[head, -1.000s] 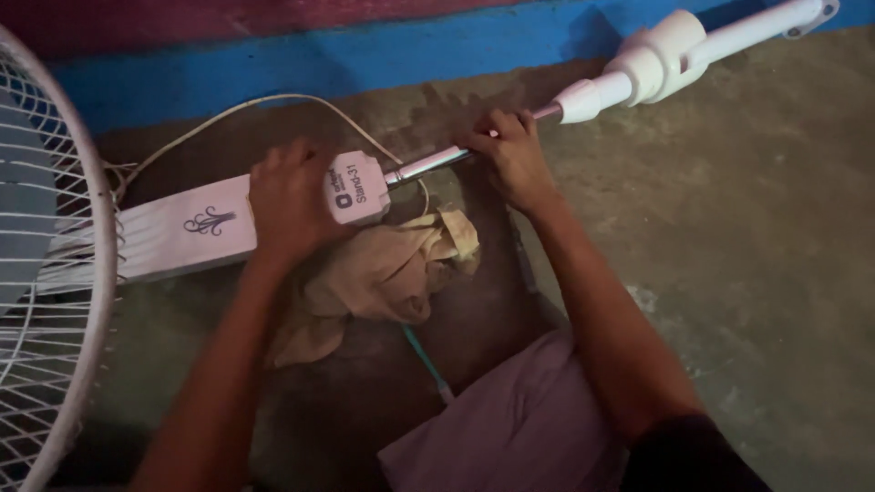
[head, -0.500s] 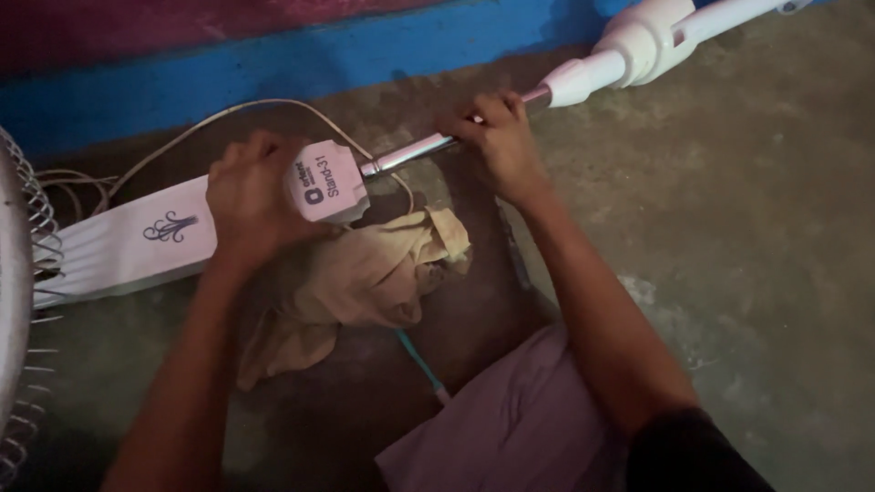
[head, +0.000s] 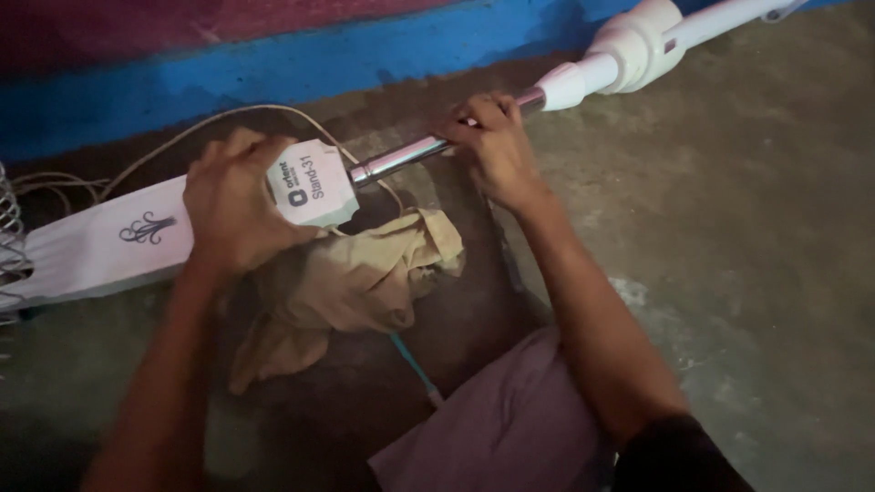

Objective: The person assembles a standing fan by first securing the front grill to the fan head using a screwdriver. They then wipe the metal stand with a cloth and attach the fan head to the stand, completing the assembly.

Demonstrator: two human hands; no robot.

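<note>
A pedestal fan lies on its side on the floor. My left hand (head: 230,205) grips its white neck housing (head: 100,241) near the end with the printed label. My right hand (head: 492,146) is closed around the chrome pole (head: 394,160) that runs out of that housing. Further right the pole enters a white plastic collar (head: 612,62) of the stand tube. A crumpled beige cloth (head: 351,282) lies on the floor just below the housing, under my left wrist.
The fan's wire guard (head: 9,246) shows at the left edge. A white power cord (head: 219,120) loops behind the housing. A thin teal-handled tool (head: 415,364) lies by my knee. A blue and maroon wall (head: 273,55) borders the concrete floor (head: 747,228).
The view has shifted right, so the fan guard slid almost out of sight at left. Both hands keep their grips; the housing and my left hand sit further left and lower.
</note>
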